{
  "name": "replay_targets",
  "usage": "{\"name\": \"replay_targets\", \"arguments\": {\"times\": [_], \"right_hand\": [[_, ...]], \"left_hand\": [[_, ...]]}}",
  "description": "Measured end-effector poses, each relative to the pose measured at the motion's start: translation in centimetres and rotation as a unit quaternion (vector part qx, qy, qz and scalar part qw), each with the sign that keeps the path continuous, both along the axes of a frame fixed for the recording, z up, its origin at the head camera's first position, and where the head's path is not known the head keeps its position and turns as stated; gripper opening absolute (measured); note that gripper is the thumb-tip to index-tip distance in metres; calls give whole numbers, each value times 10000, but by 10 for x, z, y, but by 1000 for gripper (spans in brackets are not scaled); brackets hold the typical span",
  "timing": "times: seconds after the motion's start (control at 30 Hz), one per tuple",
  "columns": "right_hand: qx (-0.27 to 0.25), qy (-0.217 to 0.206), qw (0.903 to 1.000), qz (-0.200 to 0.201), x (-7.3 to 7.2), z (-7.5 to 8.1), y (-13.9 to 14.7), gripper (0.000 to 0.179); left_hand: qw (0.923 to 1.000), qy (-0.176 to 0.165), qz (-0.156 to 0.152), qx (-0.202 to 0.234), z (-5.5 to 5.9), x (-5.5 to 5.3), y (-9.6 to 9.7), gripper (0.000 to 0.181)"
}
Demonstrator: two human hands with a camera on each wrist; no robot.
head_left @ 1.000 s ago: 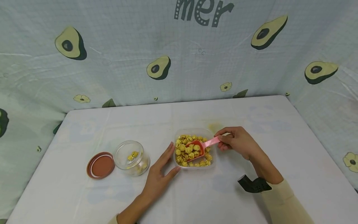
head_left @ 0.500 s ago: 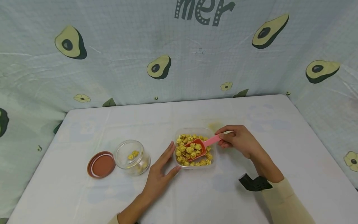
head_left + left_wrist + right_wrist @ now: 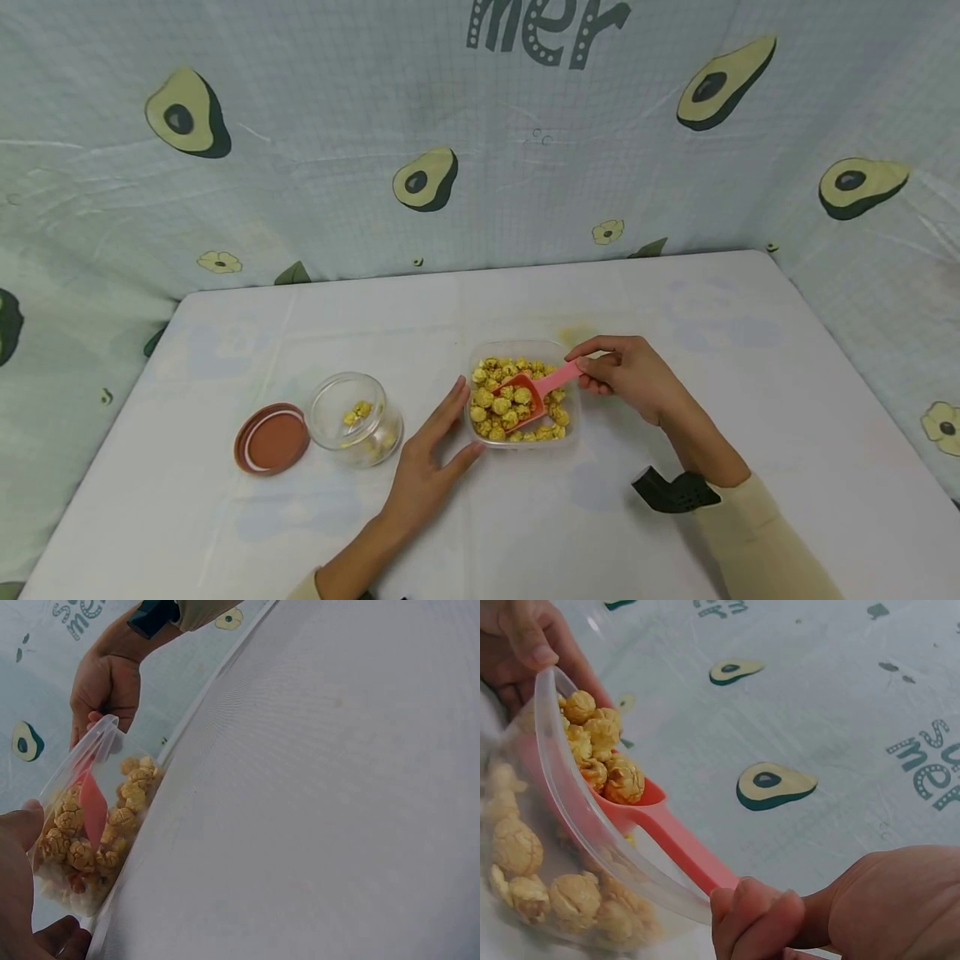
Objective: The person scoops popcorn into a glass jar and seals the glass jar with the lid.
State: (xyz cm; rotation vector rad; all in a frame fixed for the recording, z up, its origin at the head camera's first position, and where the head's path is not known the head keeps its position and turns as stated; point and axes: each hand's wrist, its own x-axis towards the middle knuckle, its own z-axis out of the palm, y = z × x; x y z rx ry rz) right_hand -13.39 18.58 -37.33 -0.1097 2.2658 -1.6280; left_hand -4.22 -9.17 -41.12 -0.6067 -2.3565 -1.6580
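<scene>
A clear plastic container [image 3: 529, 445] of yellow popcorn balls [image 3: 483, 398] stands mid-table. My left hand [image 3: 420, 483] rests against its left side, fingers stretched along the wall and thumb at the near corner; in the right wrist view the left thumb touches the rim. At the container's right, my right hand [image 3: 630, 379] pinches the handle of a pink scoop [image 3: 556, 381]. The scoop's bowl sits inside the container, loaded with several popcorn balls [image 3: 604, 742]. In the left wrist view, the clear wall partly veils the scoop [image 3: 93, 804].
Left of the left hand stands a round glass jar [image 3: 324, 417] with some popcorn in it, its top uncovered. A reddish-brown lid [image 3: 272, 443] lies beside the jar. A white cloth covers the table [image 3: 675, 308], and an avocado-print sheet [image 3: 315, 108] hangs behind.
Over the last half second the right hand and scoop have shifted slightly left within the container, after a small move to the right. The left hand, jar and lid stay put.
</scene>
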Motion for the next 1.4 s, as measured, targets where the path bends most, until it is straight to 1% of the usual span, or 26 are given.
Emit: {"name": "replay_targets", "arguments": {"times": [0.17,0.33,0.5,0.67,0.77,0.9,1.13,1.4], "right_hand": [[43,-32,10000,-50,1,-1,0,22],[116,-186,9997,84,1,1,2,23],[327,-142,9992,185,1,2,3,22],[345,-139,9987,339,0,2,3,23],[317,-178,9987,364,0,2,5,24],[223,-348,9986,341,-1,2,8,26],[208,-568,9979,242,-2,5,14,28],[5,-578,9980,241,-3,8,22,30]], "left_hand": [[10000,-73,-9,-18,1,0,0,63],[10000,-60,-6,-28,1,1,0,63],[10000,-2,15,-43,1,1,-1,63],[10000,13,13,-17,0,1,-2,63],[10000,29,-34,-13,0,1,-2,63],[10000,19,-67,-26,0,1,-3,62],[9999,-43,-20,-95,-1,2,-3,63],[10000,-10,-30,-81,-2,2,-3,63]]}}
